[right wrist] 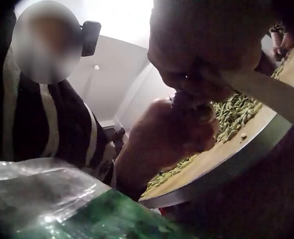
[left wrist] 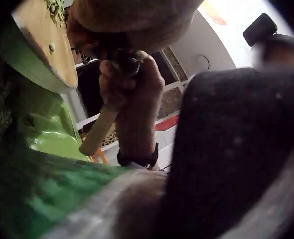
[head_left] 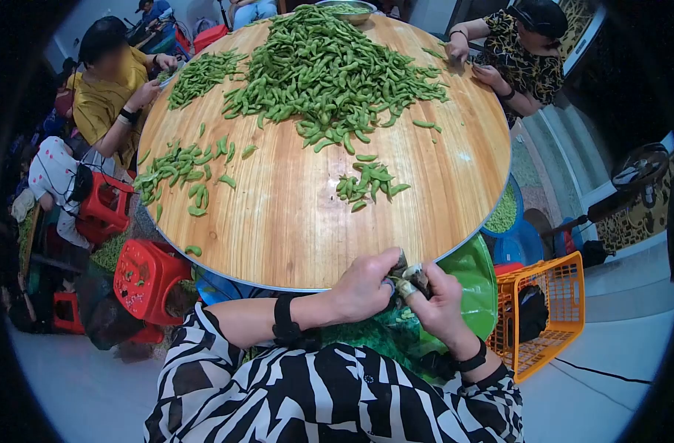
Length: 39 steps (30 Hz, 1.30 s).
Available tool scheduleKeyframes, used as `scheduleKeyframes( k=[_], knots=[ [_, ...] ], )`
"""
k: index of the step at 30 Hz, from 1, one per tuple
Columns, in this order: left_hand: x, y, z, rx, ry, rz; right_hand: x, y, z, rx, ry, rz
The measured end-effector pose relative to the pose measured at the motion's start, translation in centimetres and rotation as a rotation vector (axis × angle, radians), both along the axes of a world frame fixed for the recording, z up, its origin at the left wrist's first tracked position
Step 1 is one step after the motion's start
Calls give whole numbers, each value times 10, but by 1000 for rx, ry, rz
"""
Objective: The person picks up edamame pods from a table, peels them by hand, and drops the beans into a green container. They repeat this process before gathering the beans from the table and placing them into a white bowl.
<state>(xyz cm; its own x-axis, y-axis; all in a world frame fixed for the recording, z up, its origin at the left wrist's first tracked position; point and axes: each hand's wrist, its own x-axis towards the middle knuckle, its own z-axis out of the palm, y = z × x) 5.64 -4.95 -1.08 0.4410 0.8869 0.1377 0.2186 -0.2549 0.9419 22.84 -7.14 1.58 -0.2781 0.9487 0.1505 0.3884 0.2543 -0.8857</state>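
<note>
Just off the near edge of a round wooden table (head_left: 278,221), both hands meet over a green plastic bag (head_left: 374,336). My right hand (head_left: 442,301) grips a pale wooden-handled tool (left wrist: 99,132), its handle pointing down below the fist; the working end is hidden. Bent inward, the fingers of my left hand (head_left: 363,286) pinch at the right hand's fingertips; what small thing they hold I cannot tell. Dark and pale coverings (head_left: 409,279) show around the fingertips. Beyond the hands lies a small group of green soybean pods (head_left: 370,183).
A large heap of pods (head_left: 329,74) covers the table's far half, with scattered pods (head_left: 178,166) at left. A bright green bag (head_left: 473,284) hangs by the right edge, near an orange crate (head_left: 547,317). Red stools (head_left: 149,277) stand left. Two people work across the table.
</note>
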Motion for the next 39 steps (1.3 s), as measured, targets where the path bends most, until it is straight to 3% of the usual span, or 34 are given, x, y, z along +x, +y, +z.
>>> scheduleKeyframes(
  k=[2,4,7,9,11,12,15,17,19,21,22,24,32,35,37,39],
  knots=[
    [-1,0,-6,-33,1,-35,8,3,2,-91,21,23],
    [-7,0,2,-241,14,-258,16,6,6,-317,105,2],
    [-15,-3,17,-312,108,-399,29,8,-5,-377,102,38],
    [-13,-5,4,-211,21,-335,25,5,-4,-433,135,39],
    [-15,-4,3,-330,-241,-157,18,5,-5,-530,230,35],
    [-20,-1,5,-327,-239,-158,17,6,-8,-546,270,70],
    [-51,21,16,259,93,-77,0,8,3,-657,475,21],
    [-78,53,30,504,507,185,3,11,-9,-635,538,54],
    [-100,95,27,720,745,326,-1,10,-8,-752,879,-143],
    [-108,133,14,704,849,344,-7,5,-15,-818,996,-168],
    [-107,151,10,710,848,351,-11,3,-14,-816,964,-147],
    [-98,179,4,752,729,162,-15,-1,-13,-809,904,-124],
    [-80,202,-7,824,722,123,-21,-13,-7,-736,829,-92],
    [-73,195,-6,835,685,250,-18,-2,-4,-667,812,-62],
    [-67,163,22,229,211,185,-17,9,-1,-600,782,-73],
    [-59,143,17,111,89,149,-15,18,4,-478,697,-41]
  ],
)
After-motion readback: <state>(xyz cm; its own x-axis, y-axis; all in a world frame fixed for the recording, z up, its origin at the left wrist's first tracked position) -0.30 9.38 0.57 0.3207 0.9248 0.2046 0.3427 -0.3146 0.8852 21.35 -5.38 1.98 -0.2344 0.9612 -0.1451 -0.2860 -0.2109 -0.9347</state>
